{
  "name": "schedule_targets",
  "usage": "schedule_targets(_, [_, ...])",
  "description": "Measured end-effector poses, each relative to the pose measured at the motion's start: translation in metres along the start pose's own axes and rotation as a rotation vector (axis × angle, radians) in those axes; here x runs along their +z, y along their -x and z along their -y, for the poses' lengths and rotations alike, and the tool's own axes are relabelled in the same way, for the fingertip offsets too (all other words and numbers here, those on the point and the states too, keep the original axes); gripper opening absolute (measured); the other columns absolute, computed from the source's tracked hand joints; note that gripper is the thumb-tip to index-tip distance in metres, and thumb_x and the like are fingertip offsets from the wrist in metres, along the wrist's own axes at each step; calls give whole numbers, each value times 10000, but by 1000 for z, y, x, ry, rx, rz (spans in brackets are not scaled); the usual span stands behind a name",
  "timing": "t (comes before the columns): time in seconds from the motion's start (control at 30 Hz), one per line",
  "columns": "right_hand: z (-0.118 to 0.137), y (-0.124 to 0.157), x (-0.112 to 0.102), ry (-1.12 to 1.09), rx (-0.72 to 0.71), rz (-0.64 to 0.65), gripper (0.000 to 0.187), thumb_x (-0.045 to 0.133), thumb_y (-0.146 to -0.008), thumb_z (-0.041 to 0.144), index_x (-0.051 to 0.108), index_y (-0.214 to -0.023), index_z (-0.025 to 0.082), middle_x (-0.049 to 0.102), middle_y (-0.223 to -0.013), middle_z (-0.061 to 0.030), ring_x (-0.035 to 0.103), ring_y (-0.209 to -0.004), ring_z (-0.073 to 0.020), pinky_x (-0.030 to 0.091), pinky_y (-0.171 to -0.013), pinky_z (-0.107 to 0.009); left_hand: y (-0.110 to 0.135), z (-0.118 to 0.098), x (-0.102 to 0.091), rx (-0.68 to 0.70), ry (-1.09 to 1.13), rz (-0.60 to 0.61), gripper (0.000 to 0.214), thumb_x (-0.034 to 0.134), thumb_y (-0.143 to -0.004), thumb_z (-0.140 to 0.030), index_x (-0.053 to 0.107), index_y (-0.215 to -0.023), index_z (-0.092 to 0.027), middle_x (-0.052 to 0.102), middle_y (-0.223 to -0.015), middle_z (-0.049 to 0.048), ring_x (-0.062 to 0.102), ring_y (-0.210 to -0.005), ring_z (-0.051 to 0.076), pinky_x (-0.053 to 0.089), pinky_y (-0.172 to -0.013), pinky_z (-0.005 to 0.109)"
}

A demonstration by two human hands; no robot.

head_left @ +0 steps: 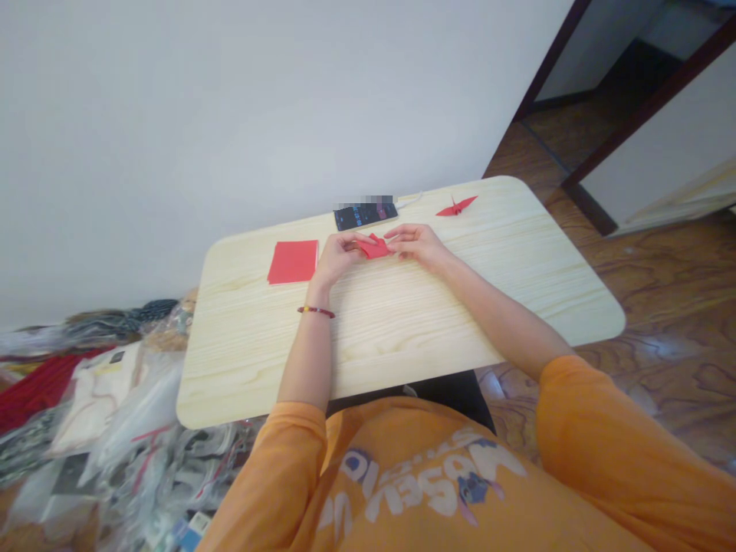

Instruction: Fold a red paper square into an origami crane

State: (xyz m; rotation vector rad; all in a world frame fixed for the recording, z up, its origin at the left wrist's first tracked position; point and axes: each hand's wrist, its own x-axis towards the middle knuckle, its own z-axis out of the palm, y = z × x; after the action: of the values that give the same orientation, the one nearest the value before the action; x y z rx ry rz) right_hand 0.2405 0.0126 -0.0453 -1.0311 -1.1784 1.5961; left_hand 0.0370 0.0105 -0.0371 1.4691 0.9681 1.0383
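Between my hands, just above the table or resting on it, is a partly folded piece of red origami paper [375, 247]. My left hand [340, 255] grips its left side, with thumb and fingers closed on the paper. At its right edge, the fingertips of my right hand [418, 245] pinch or press the paper. Left of my left hand lies a stack of square red paper sheets [293, 261]. A finished red paper crane [456, 206] with spread wings sits at the table's back right.
A phone [366, 214] with its screen lit and a white cable [411, 201] lies behind my hands, close to the wall. The light wooden table [414, 322] has rounded corners. Plastic-wrapped bags and clothes [132, 414] are piled on the floor at left.
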Motion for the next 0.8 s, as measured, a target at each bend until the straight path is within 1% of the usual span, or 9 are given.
schedule_targets(0.17, [1, 1, 2, 56, -17, -56, 466, 873, -479, 262, 693, -898, 165, 715, -639, -15, 631, -589, -122, 461, -534, -210, 0, -2, 2, 39, -73, -25, 170, 744, -606, -175, 741, -775, -160, 753, -898, 79, 696, -891, 207, 532, -901, 370])
schedule_targets(0.3, [4, 2, 5, 88, -23, -97, 476, 849, -477, 201, 668, -915, 161, 699, -605, 3, 609, -555, -115, 470, -556, -224, 0, -2, 2, 49, -98, -25, 165, 720, -621, -161, 745, -784, -156, 751, -909, 82, 695, -900, 208, 531, -906, 363])
schedule_targets(0.5, [9, 6, 11, 149, -65, -176, 400, 760, -535, 125, 643, -915, 174, 659, -550, 47, 580, -509, -109, 460, -539, -229, -1, -3, 3, 69, -129, -27, 162, 716, -617, -162, 742, -777, -157, 755, -882, 70, 696, -836, 194, 548, -815, 325])
schedule_targets(0.6, [9, 6, 13, 155, -74, -195, 357, 741, -558, 116, 641, -895, 176, 661, -565, 43, 575, -513, -107, 464, -547, -234, -1, -6, 5, 94, -137, -41, 201, 703, -633, -171, 737, -830, -162, 752, -948, 70, 690, -833, 180, 549, -751, 291])
schedule_targets(0.7, [7, 4, 12, 115, -77, -202, 349, 749, -577, 139, 645, -909, 170, 674, -607, 27, 567, -517, -100, 482, -575, -250, 0, -8, 8, 110, -140, -74, 246, 689, -655, -178, 723, -898, -164, 733, -1037, 80, 681, -854, 173, 545, -727, 277])
schedule_targets(0.8, [5, 3, 11, 74, -65, -170, 369, 789, -579, 200, 669, -926, 168, 674, -634, 17, 579, -543, -104, 504, -597, -259, 1, -10, 10, 81, -140, -88, 244, 676, -671, -178, 707, -912, -158, 721, -1048, 86, 673, -818, 164, 544, -709, 283])
